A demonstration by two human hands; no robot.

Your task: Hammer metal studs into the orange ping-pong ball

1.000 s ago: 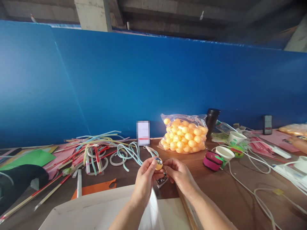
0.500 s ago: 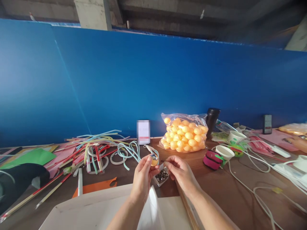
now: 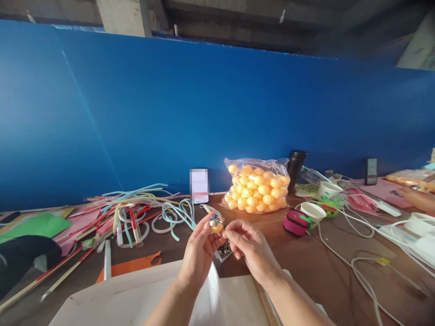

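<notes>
My left hand (image 3: pixel 199 251) pinches a small orange ball (image 3: pixel 216 225) that has a shiny silver piece on top. My right hand (image 3: pixel 249 246) is closed in a pinch just right of the ball, its fingertips nearly touching it; what it holds is too small to make out. Below the two hands a small open box of dark metal bits (image 3: pixel 223 250) rests on the brown table (image 3: pixel 306 267). A clear bag of orange balls (image 3: pixel 256 192) stands behind the hands against the blue wall.
Coloured tubes, straws and rings (image 3: pixel 136 213) lie at the left. A pink case (image 3: pixel 297 222), paper cups (image 3: pixel 313 211), a black tumbler (image 3: pixel 295 167) and white cables (image 3: pixel 356 258) fill the right. White board (image 3: pixel 136 299) lies near me. Another person's hand (image 3: pixel 416 199) rests at far right.
My right hand dipped toward the small box, then came back up beside the ball. The camera shifted slightly right, and the left hand kept the ball raised.
</notes>
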